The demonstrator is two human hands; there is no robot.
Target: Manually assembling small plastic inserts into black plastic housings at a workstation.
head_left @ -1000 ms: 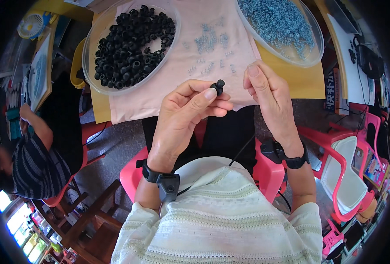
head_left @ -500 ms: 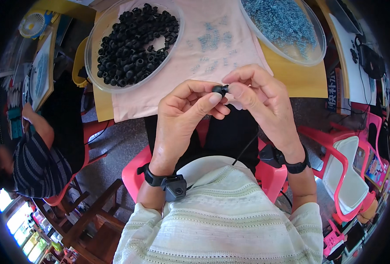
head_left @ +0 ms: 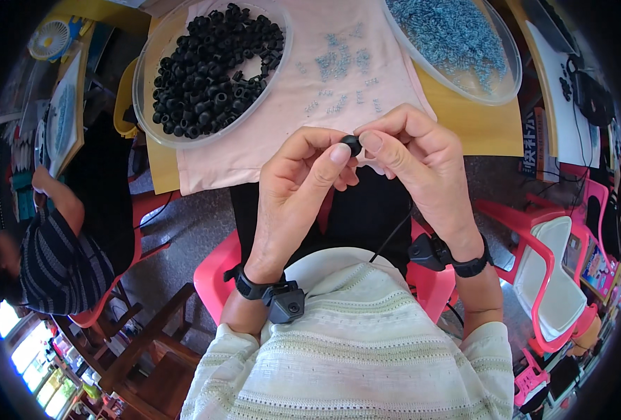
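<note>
Between fingertips [head_left: 372,142] — smooth, rounded black piece [head_left: 350,145]

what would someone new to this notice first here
Probably the big heap of black parts in the clear round tub at the upper left, dark against the pink cloth. Next, the heap of tiny blue pieces in another clear tub at the upper right. In the centre, the left hand pinches a small black piece, with the right hand close against it.
</note>
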